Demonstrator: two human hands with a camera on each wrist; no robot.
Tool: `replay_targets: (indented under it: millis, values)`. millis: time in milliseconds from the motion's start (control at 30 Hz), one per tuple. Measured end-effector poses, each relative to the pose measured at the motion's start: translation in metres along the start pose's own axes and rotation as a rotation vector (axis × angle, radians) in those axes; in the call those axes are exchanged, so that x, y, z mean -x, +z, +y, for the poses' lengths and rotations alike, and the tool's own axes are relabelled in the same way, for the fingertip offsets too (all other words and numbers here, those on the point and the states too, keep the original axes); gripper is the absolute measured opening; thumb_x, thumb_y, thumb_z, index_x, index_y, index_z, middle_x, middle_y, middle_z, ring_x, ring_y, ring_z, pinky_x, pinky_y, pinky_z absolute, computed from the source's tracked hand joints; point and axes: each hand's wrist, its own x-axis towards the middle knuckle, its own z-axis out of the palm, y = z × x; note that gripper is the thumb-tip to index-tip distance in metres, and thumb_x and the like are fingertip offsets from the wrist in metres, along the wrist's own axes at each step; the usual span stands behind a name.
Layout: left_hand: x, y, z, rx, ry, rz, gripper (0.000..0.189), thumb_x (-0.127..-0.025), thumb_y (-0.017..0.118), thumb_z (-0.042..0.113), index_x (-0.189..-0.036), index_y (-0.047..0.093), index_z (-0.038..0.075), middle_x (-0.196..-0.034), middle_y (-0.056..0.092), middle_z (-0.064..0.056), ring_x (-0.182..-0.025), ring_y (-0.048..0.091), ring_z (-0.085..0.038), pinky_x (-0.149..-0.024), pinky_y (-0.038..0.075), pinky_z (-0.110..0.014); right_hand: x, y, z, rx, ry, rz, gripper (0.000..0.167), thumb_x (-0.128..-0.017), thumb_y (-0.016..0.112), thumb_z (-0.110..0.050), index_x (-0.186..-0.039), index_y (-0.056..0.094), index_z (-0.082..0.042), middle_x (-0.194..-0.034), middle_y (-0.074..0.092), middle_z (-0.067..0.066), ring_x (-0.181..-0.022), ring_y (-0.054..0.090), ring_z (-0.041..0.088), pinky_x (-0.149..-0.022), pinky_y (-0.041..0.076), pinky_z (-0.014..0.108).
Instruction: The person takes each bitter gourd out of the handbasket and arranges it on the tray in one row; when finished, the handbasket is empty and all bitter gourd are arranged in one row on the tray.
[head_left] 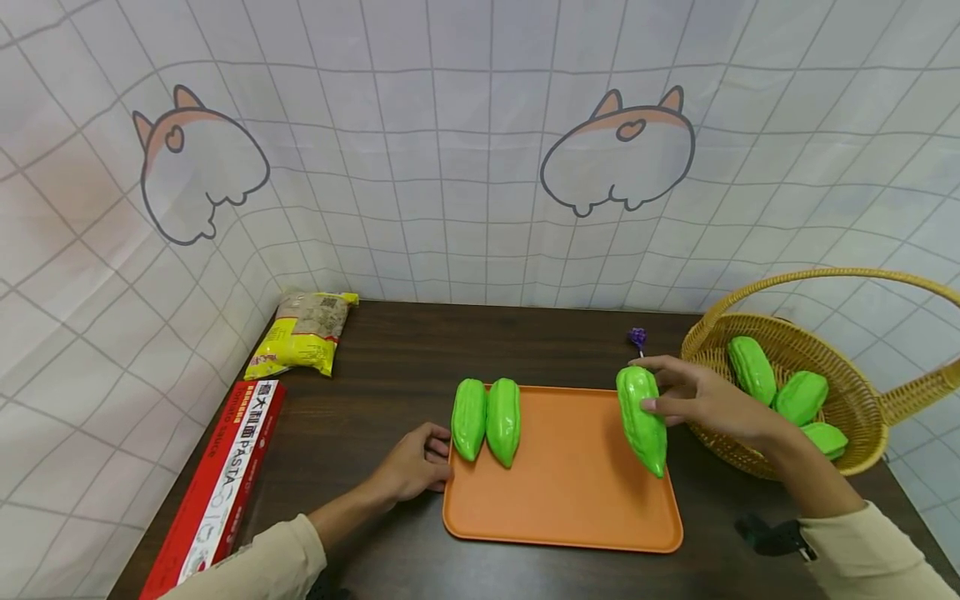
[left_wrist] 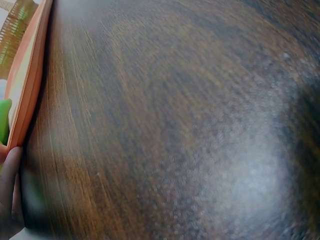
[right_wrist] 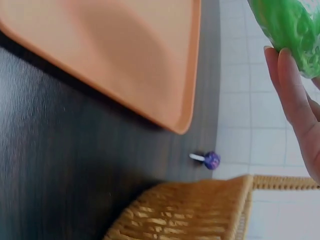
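In the right half of the head view, the right hand [head_left: 697, 400] pinches a bumpy green fruit [head_left: 642, 429] between thumb and fingers, over the right side of the orange tray [head_left: 558, 500]. The left hand [head_left: 412, 461], near the centre, touches the tray's left rim with bent fingers; whether it grips cannot be told. Two similar fruits [head_left: 504, 421] lie side by side at the tray's upper left. More sit in the wicker basket [head_left: 879, 408], far right.

Bright-green produce [head_left: 640, 417], orange tray [head_left: 566, 504], tan basket [head_left: 855, 404], grey-gridded white backdrop [head_left: 480, 250]
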Motion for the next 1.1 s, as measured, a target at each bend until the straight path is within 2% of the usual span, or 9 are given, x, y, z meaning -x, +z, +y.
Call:
replay_targets:
  millis: [133, 267, 567, 767, 1100]
  values:
    - [0.000, 0.000, 0.000, -0.001, -0.001, 0.000, 0.058, -0.074, 0.071, -0.003, -0.129, 0.052, -0.003, -0.110, 0.055, -0.016, -0.089, 0.062, -0.021, -0.066, 0.063, -0.033, -0.007, 0.007, 0.002, 0.016, 0.023, 0.011, 0.058, -0.098, 0.063, -0.021, -0.150, 0.039, -0.011, -0.120, 0.057, 0.024, -0.101, 0.068, 0.028, -0.081, 0.063, 0.037]
    - [0.000, 0.001, -0.001, 0.003, -0.003, 0.001, 0.058, -0.075, 0.071, -0.003, -0.129, 0.052, -0.003, -0.110, 0.055, -0.015, -0.089, 0.062, -0.021, -0.066, 0.063, -0.034, -0.013, 0.013, 0.004, 0.025, 0.050, 0.018, 0.061, -0.098, 0.064, -0.025, -0.151, 0.038, -0.010, -0.117, 0.059, 0.022, -0.098, 0.069, 0.027, -0.080, 0.062, 0.035]
    - [0.003, 0.001, 0.002, 0.012, 0.012, 0.017, 0.058, -0.074, 0.071, -0.005, -0.129, 0.052, -0.003, -0.110, 0.056, -0.016, -0.089, 0.062, -0.020, -0.064, 0.063, -0.035, -0.027, 0.025, 0.014, -0.056, 0.092, 0.009, 0.065, -0.097, 0.065, -0.026, -0.152, 0.035, -0.007, -0.120, 0.059, 0.022, -0.097, 0.070, 0.027, -0.081, 0.063, 0.037]
    - [0.003, 0.001, 0.002, 0.008, 0.007, 0.021, 0.058, -0.073, 0.071, -0.005, -0.129, 0.053, -0.003, -0.110, 0.056, -0.016, -0.089, 0.062, -0.021, -0.064, 0.063, -0.035, -0.038, 0.034, 0.021, -0.084, 0.075, 0.013, 0.066, -0.097, 0.065, -0.025, -0.152, 0.034, -0.003, -0.120, 0.056, 0.025, -0.097, 0.070, 0.027, -0.080, 0.063, 0.038]
    - [0.004, 0.002, 0.003, 0.008, 0.001, 0.015, 0.057, -0.074, 0.071, -0.005, -0.129, 0.053, -0.002, -0.110, 0.055, -0.016, -0.089, 0.062, -0.020, -0.064, 0.063, -0.035, -0.054, 0.050, 0.024, -0.137, 0.069, 0.025, 0.065, -0.097, 0.065, -0.026, -0.151, 0.036, -0.005, -0.120, 0.056, 0.024, -0.096, 0.070, 0.028, -0.081, 0.063, 0.041]
